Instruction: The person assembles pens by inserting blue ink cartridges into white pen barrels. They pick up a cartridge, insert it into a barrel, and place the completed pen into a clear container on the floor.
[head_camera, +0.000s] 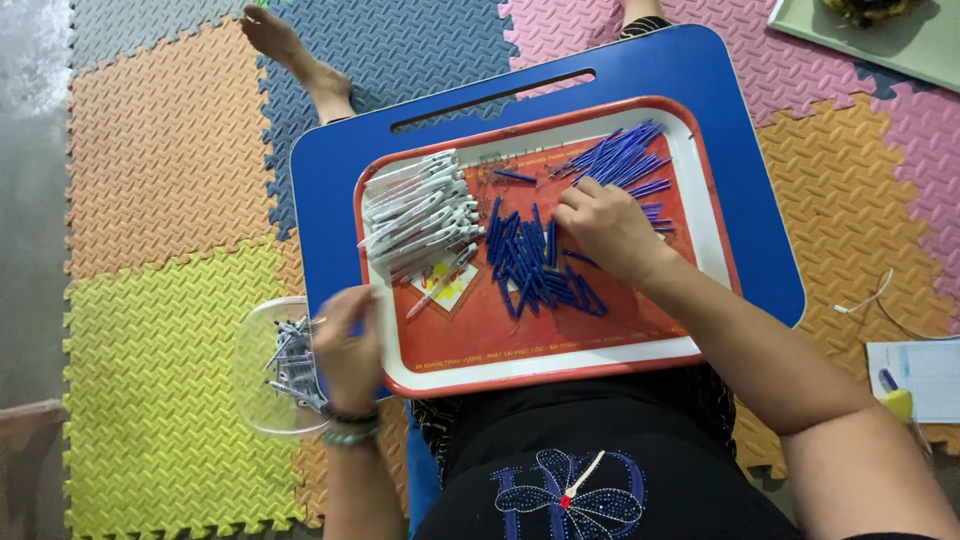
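Covering the floor: interlocking foam mats (160, 150) in orange, yellow-green, blue, grey and pink. Showing at nine o'clock: a strip of bare grey floor (30, 200), catching glare. Lying at twelve to one o'clock: a pale green board (880, 45). Resting at four o'clock: paper sheet (925, 375).

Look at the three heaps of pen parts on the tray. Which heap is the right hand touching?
The right hand rests on the middle heap of short dark-blue pieces, between the white pen bodies and the thin blue rods.
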